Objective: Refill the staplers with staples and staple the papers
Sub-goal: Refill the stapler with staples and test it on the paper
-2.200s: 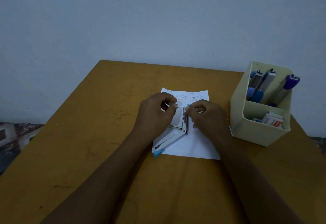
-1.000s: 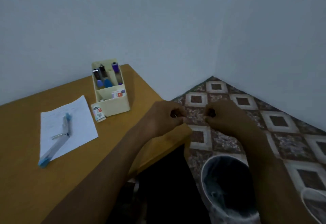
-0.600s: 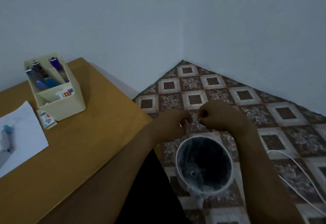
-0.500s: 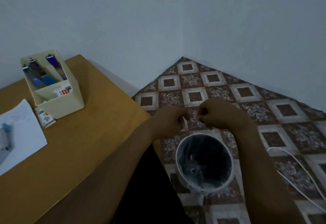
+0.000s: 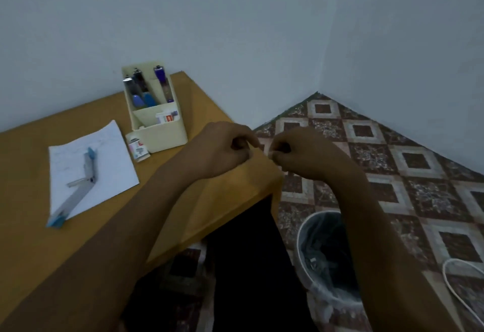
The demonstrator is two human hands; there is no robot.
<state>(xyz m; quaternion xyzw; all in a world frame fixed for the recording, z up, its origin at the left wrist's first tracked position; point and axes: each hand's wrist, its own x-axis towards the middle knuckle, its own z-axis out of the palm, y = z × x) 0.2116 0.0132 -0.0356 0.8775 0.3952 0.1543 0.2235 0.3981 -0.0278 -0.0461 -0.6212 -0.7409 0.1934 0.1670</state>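
At the far left a sheet of paper (image 5: 112,159) lies flat on the yellow-brown table (image 5: 31,240), with faint writing near its far edge. On it rests 1 stapler (image 5: 76,197), swung wide open: its base lies along the sheet with a blue end hanging over the paper's near left corner, and its top arm, also tipped in blue, points toward the far side. Right of the paper, a small staple box (image 5: 138,148) lies on the table, touching or just beside the near left corner of a cream organizer (image 5: 162,135). The organizer's far compartment holds 3 more staplers on end, 2 with blue ends (image 5: 136,91) and 1 with a purple top (image 5: 162,80); its near compartment holds small red-and-white boxes (image 5: 167,117). Further right, both forearms reach over the table's right corner. The left hand (image 5: 222,148) hovers above the table's edge, fingers curled in with the thumb against the fingertips in a narrow pinch. The right hand (image 5: 306,156) is just beside it, past the edge and over the patterned floor (image 5: 392,174), curled the same way. Their fingertips nearly meet; whether either pinch holds anything is too small to tell. Nearer and lower, a round bin (image 5: 298,242) with a plastic liner stands on the floor, and a white cable (image 5: 444,272) loops at the far right.
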